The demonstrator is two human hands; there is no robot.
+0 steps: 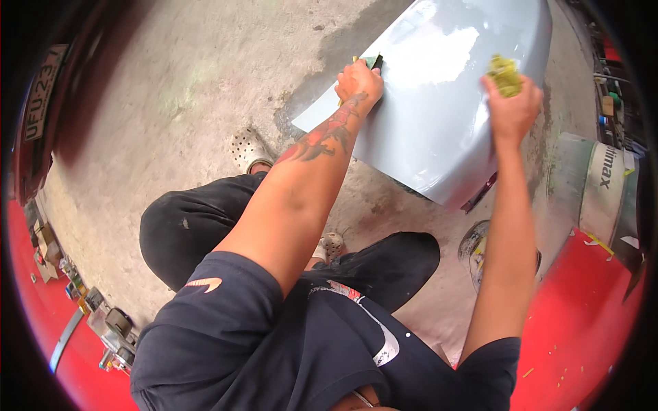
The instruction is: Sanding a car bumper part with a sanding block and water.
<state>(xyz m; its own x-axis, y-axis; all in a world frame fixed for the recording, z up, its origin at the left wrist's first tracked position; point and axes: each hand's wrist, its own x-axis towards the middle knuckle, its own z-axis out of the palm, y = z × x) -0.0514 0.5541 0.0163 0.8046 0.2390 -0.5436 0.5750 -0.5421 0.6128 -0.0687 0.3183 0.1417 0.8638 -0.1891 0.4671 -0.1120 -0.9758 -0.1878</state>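
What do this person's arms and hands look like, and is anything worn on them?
Both forearms are bare, with no gloves on the left hand or right hand. The left forearm carries a large red and black tattoo running down to the wrist. Short dark navy sleeves cover only the upper arms.

A bare concrete floor (205, 89) spreads under everything, stained dark near the top. A white perforated clog (250, 148) rests on it. At right stands a large pale bucket (595, 188), with a paint-smeared round lid (476, 248) just beside it
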